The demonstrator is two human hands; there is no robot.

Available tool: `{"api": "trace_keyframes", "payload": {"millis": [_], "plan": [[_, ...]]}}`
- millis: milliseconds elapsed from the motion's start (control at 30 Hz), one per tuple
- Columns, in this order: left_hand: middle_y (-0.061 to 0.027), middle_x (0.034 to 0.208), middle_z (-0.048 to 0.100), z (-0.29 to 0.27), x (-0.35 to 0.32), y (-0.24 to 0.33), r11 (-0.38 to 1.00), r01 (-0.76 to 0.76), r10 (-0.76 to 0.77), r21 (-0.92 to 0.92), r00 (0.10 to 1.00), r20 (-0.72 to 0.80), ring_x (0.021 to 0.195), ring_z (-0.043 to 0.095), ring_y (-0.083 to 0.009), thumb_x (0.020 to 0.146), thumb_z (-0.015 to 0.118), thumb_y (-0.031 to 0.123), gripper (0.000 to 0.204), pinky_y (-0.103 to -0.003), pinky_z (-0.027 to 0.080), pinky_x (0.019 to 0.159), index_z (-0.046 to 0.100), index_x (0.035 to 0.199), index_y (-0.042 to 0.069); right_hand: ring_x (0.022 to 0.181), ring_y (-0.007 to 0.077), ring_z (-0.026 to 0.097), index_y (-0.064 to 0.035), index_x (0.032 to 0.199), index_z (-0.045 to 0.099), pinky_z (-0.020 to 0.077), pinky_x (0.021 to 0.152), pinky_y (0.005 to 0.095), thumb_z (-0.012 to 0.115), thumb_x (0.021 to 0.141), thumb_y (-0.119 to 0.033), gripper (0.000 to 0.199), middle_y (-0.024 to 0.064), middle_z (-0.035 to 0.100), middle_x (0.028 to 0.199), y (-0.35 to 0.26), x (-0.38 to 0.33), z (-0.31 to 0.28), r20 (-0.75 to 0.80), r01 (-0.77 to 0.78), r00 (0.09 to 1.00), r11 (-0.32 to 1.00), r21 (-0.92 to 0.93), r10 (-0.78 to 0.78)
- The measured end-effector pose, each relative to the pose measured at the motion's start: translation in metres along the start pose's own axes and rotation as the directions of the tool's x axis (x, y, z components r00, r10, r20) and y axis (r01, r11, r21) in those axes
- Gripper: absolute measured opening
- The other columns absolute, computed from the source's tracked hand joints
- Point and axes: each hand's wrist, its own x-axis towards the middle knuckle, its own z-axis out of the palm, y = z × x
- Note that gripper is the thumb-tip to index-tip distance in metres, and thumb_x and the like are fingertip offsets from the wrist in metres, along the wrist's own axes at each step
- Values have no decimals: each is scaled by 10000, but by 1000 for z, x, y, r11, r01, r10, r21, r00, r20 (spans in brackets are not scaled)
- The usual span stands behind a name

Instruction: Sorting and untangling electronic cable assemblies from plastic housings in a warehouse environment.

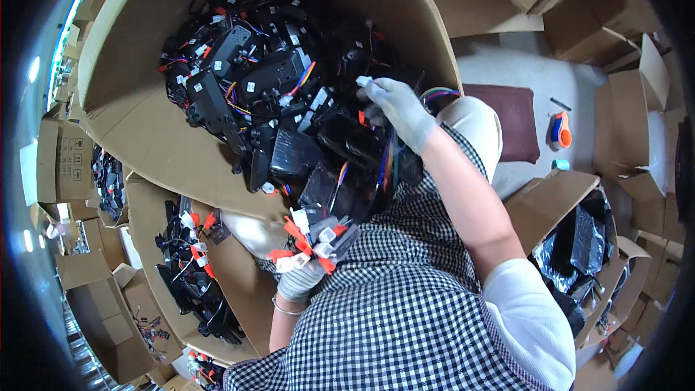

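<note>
My gloved left hand (301, 281) is closed round a bunch of wire connectors (310, 235), red, white and clear, close to my lap. Over the right side of a big open carton (166, 148), my gloved right hand (402, 111) pinches a small white plug (364, 82) between thumb and fingertips. Whether a wire runs from that plug I cannot tell. Heaped in the carton are many black electronic modules (210, 98) with coloured wires and white and red plugs. Below my right hand lie black wrapped packs (347, 137), partly in shadow.
A second carton (156, 210) of black modules stands by my left side. At my right is a carton (554, 195) of black plastic-wrapped packs. A dark red mat (510, 123) and an orange tape roll (562, 132) lie on the floor. More cartons (622, 116) crowd both sides.
</note>
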Motion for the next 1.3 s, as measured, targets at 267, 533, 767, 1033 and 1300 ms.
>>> {"api": "trace_keyframes", "payload": {"millis": [267, 533, 767, 1033, 1300], "plan": [[-93, 1125, 609, -18, 8, -6, 991, 123, -114, 56, 983, -145, 812, 639, -181, 909, 519, 171, 340, -326, 507, 606, 507, 1225, 45, 628, 91, 518, -80, 996, 614, 408, 562, 211, 538, 935, -309, 249, -7, 566, 711, 49, 112, 37, -53, -109, 990, 935, 337, 134], [-129, 1121, 589, -43, 54, -10, -557, -118, -744, -822, 512, 430, 1014, 587, -237, 919, 555, 332, 417, -383, 466, 905, 492, 1171, 6, 695, 256, 585, -66, 887, 631, 475, 591, 351, 563, 869, -170, 125, 92, 585, 788, 5, -38, 48, 503, 857, 424, 155, -491, -753], [-125, 1149, 590, -57, 95, -37, -234, -94, -836, -968, 527, 151, 1016, 594, -211, 903, 576, 301, 459, -363, 460, 916, 502, 1242, 0, 701, 304, 620, -78, 816, 636, 478, 586, 427, 489, 894, -261, 247, 134, 598, 797, 20, -113, 59, 716, 757, 649, 124, -641, -258], [-43, 915, 600, -58, 97, -28, -555, -480, -811, -679, 492, 315, 825, 607, -173, 823, 674, 432, 570, -374, 503, 780, 504, 1199, 39, 760, 319, 626, -45, 880, 640, 490, 655, 430, 536, 880, -256, 236, 152, 615, 850, 21, -123, 34, 694, 701, 712, 53, -711, -112], [-64, 976, 631, -34, 76, -27, -68, 104, -872, -992, 478, 110, 811, 606, -158, 931, 556, 239, 223, -301, 493, 668, 594, 1047, 52, 534, 47, 456, 6, 960, 647, 378, 509, 196, 541, 927, -358, 380, 10, 555, 647, -58, -138, 28, 528, 170, 843, 982, -81, -103]]}}
